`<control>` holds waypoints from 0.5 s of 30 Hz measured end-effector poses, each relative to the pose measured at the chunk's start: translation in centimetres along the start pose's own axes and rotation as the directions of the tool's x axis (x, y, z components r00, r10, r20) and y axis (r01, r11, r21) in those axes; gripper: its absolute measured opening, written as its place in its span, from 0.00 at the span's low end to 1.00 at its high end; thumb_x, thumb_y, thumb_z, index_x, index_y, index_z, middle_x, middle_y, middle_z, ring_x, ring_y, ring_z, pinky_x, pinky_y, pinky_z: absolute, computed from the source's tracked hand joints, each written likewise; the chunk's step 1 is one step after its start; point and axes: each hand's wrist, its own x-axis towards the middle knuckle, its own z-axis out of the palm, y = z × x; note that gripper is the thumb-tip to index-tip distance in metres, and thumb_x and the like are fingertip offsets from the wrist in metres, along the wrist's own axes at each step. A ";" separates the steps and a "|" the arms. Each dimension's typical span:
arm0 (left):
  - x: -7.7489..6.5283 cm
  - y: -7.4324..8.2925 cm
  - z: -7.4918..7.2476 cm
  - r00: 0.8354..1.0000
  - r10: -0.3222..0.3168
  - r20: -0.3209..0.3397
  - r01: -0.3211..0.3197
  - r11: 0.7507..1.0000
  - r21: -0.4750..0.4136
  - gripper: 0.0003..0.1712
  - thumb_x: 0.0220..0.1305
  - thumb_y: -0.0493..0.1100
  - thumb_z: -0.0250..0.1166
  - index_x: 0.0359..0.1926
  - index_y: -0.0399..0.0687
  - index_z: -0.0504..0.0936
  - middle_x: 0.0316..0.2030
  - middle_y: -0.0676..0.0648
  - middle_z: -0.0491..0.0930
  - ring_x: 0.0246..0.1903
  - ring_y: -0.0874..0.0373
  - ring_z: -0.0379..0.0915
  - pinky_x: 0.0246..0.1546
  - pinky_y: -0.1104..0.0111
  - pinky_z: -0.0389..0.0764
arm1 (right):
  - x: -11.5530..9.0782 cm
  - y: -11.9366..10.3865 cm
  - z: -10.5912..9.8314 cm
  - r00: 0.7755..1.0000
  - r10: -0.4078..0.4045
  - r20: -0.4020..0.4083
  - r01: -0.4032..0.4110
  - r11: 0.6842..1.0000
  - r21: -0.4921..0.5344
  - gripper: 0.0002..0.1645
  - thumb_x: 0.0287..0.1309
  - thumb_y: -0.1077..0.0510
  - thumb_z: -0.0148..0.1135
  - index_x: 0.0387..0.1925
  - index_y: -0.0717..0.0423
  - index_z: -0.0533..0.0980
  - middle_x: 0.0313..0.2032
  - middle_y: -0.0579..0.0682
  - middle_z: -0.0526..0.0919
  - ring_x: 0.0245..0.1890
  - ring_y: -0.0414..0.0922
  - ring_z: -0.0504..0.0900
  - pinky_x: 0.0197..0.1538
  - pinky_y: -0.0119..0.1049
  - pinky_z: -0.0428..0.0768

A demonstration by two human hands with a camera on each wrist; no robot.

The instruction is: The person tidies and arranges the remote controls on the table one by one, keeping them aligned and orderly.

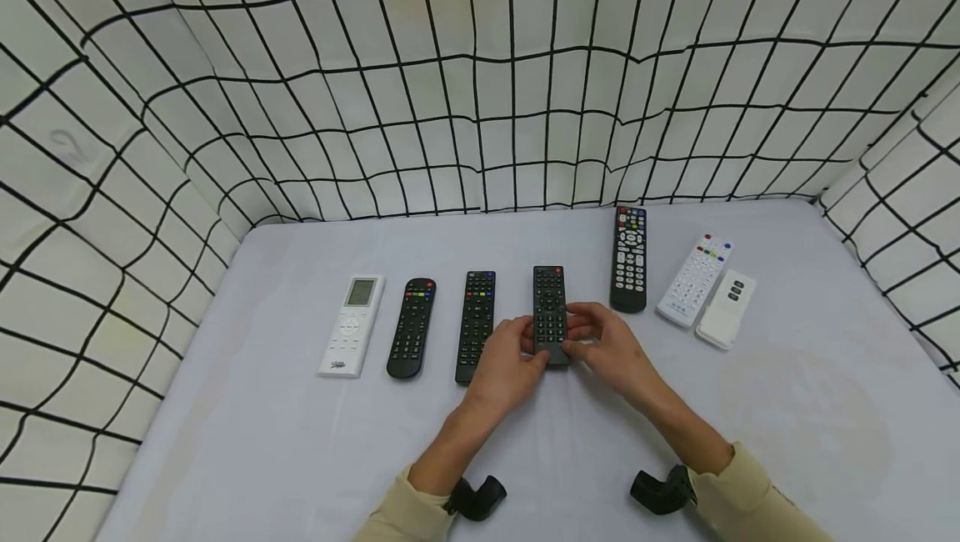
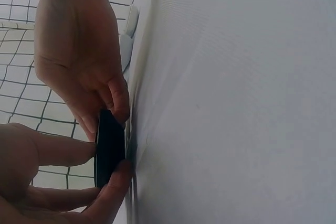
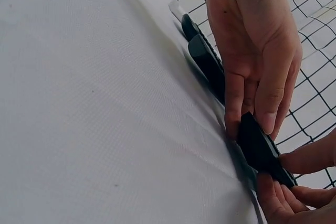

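Note:
A black remote control with small red buttons at its top lies between both hands, its far end pointing away from me. My left hand pinches its left edge near the bottom, thumb at the near corner. From the other side my right hand grips the right edge with thumb and fingers. In the left wrist view the near end of the black remote shows between the two hands, close against the white cloth. The right wrist view shows the same remote, tilted in that view, with fingers at both edges.
Left of the hands lie a black remote, a rounded black remote and a white remote with a display. To the right are a black remote, a white remote and a small white remote. Black netting surrounds the white-covered table.

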 end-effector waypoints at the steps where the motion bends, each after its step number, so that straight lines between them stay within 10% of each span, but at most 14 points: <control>1: 0.0 0.0 0.0 1.000 -0.002 -0.001 0.002 1.000 0.006 0.28 0.63 0.31 0.70 0.64 0.29 0.76 0.48 0.38 0.80 0.46 0.50 0.80 0.44 0.69 0.86 | -0.1 0.0 0.0 1.000 0.000 0.001 0.000 1.000 0.001 0.35 0.65 0.67 0.64 0.72 0.65 0.66 0.59 0.64 0.80 0.57 0.53 0.82 0.53 0.37 0.80; 15: -0.2 0.2 -0.5 0.999 -0.041 0.036 0.037 0.994 0.107 0.29 0.64 0.34 0.70 0.63 0.25 0.76 0.46 0.37 0.81 0.46 0.50 0.81 0.45 0.62 0.85 | -0.2 0.0 0.7 0.999 -0.027 0.033 0.028 0.999 -0.026 0.34 0.66 0.68 0.63 0.71 0.69 0.66 0.57 0.65 0.80 0.55 0.54 0.82 0.54 0.39 0.81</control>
